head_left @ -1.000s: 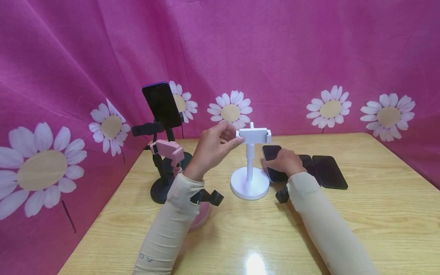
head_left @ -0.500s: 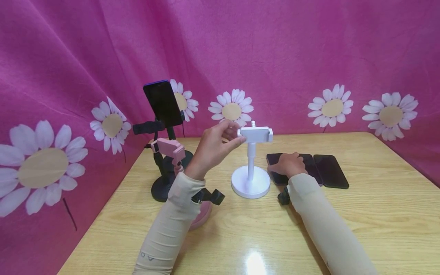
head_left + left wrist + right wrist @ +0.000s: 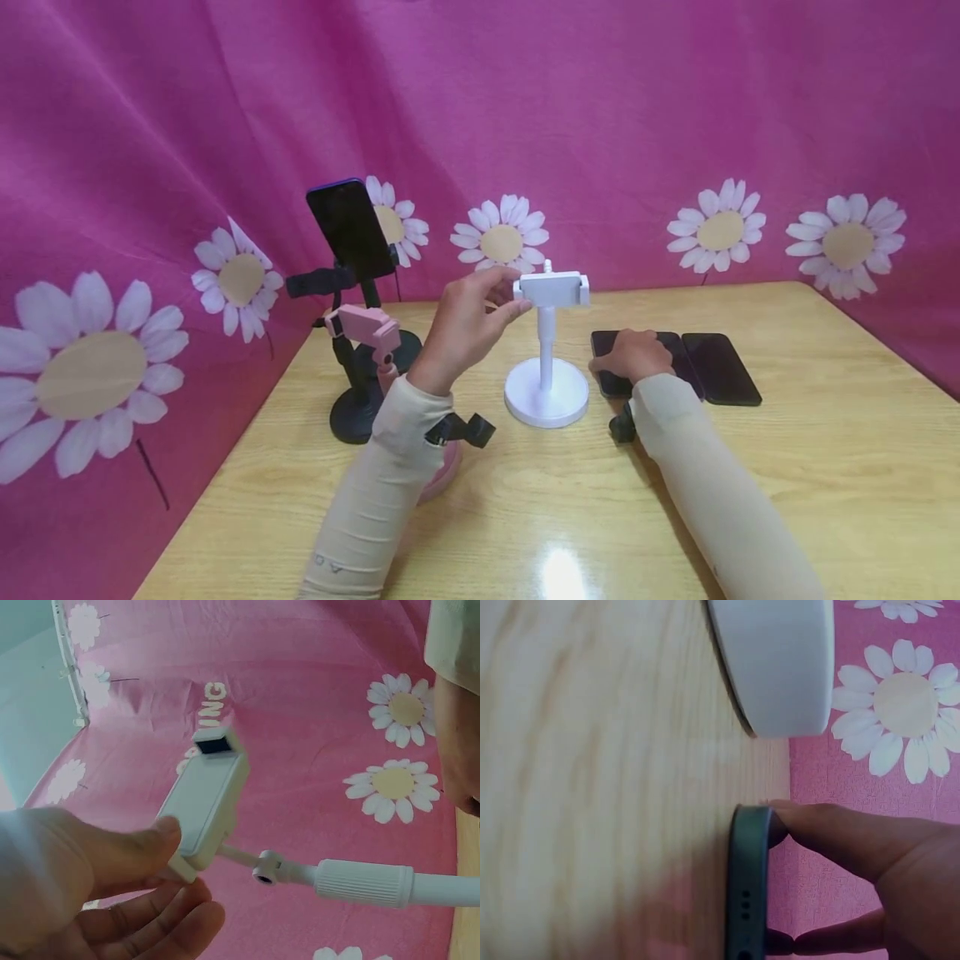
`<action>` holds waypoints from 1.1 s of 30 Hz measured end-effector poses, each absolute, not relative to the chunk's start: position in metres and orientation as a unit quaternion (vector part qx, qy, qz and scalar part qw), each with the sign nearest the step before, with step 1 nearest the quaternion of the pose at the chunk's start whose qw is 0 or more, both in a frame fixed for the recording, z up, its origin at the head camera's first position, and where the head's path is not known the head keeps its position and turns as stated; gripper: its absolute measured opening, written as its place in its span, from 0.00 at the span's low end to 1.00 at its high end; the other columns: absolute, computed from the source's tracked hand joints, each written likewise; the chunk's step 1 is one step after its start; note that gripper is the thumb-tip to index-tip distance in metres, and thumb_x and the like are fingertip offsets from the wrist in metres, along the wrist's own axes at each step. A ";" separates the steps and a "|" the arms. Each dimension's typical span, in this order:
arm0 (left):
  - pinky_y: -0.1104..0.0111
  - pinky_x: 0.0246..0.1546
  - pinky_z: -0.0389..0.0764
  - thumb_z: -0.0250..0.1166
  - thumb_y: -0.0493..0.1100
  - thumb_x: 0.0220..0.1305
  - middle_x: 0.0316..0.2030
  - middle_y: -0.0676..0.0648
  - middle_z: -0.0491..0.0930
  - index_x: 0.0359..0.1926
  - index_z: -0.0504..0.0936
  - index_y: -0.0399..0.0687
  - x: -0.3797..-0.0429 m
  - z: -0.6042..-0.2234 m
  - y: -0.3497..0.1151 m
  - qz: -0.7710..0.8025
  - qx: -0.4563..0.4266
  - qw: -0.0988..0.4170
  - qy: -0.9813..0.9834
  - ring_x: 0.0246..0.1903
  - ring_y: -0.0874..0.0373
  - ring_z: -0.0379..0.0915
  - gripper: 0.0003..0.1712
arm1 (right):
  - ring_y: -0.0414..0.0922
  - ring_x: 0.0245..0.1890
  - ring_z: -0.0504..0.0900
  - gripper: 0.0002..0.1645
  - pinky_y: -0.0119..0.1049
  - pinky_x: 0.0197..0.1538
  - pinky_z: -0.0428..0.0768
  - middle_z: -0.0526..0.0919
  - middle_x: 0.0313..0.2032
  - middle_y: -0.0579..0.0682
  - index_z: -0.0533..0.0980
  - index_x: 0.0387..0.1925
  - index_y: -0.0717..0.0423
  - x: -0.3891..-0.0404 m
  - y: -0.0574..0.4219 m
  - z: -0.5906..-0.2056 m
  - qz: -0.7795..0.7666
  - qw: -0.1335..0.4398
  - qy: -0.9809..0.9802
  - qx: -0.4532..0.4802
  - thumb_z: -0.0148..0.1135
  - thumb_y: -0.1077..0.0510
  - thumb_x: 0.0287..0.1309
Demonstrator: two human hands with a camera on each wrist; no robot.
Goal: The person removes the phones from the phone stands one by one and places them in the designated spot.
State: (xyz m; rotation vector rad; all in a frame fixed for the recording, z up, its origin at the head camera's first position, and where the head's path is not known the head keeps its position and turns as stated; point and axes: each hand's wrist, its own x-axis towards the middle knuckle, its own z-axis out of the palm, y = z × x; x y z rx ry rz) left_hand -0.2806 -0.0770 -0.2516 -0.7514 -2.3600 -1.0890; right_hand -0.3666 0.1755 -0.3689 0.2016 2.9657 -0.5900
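A white phone stand [image 3: 547, 379] stands upright in the middle of the table. My left hand [image 3: 467, 325] pinches the left end of its clamp [image 3: 201, 796], the thumb across the front face and the fingers behind. On the right, three dark phones lie flat, screens up, side by side. My right hand [image 3: 637, 356] rests over the leftmost phone [image 3: 613, 387], thumb tip at its left edge; the right wrist view shows its side [image 3: 748, 881] on the wood and fingertips touching the screen. The middle phone [image 3: 682, 368] is partly hidden by the hand; the right phone [image 3: 722, 369] shows whole.
To the left, a pink phone stand [image 3: 363, 327] is partly covered by my left forearm. Behind it are black stands [image 3: 352, 415], one bearing an upright phone [image 3: 348, 229]. A pink flowered cloth [image 3: 600, 133] hangs along the table's [image 3: 832, 467] back and left side.
My right hand has slid the leftmost phone to the right, away from the white stand's base and up against the middle phone. My left hand has stayed on the clamp.
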 end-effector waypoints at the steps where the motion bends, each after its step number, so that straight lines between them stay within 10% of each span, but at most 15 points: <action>1: 0.69 0.36 0.81 0.70 0.40 0.58 0.37 0.48 0.83 0.52 0.81 0.45 -0.282 -0.252 -0.075 -0.389 -0.267 0.225 -0.852 0.35 0.59 0.79 0.20 | 0.61 0.39 0.74 0.47 0.55 0.41 0.76 0.68 0.41 0.68 0.71 0.54 0.72 -0.367 0.176 -0.368 -0.194 0.055 0.977 0.065 0.67 0.35 0.50; 33: 0.67 0.41 0.75 0.68 0.43 0.61 0.38 0.48 0.86 0.51 0.84 0.51 -0.405 -0.241 0.001 -0.320 -0.128 0.281 -0.896 0.38 0.59 0.78 0.16 | 0.56 0.39 0.74 0.38 0.54 0.41 0.76 0.79 0.41 0.60 0.76 0.48 0.66 -0.363 0.187 -0.361 -0.221 0.072 0.971 0.058 0.68 0.38 0.50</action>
